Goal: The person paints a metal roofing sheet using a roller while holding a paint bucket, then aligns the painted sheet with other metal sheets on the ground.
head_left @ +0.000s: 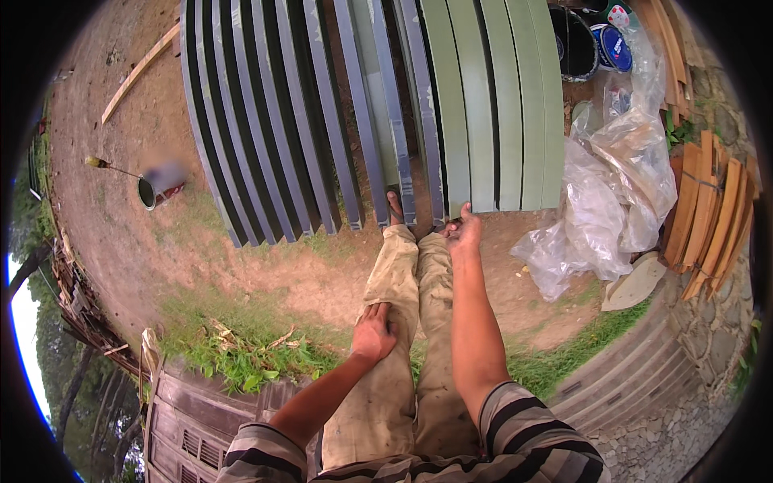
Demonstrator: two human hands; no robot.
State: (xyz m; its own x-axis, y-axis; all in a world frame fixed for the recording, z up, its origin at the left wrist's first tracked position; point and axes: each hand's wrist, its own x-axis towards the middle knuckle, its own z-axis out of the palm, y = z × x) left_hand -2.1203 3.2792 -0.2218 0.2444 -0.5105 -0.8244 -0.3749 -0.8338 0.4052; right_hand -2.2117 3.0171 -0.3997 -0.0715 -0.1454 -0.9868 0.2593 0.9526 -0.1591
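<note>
Long boards painted grey-green lie side by side in front of me. On the right they show broad green faces, and on the left their narrow grey-blue edges stand up with dark gaps between. My right hand [465, 231] is closed at the near end of a green board [448, 129], thumb up against it; the curled fingers are partly hidden. My left hand [374, 332] rests on my left trouser leg [390, 278] near the knee, holding nothing, its fingers laid over the cloth. My bare foot [394, 208] is among the board ends.
An open paint can [147, 193] stands on the dirt at left, a brush [98, 163] beyond it. Crumpled clear plastic sheeting [600, 201] lies right of the boards, below a black bucket [576, 48] and a blue lid [613, 48]. Bundled wood strips [708, 213] lean near a stone wall.
</note>
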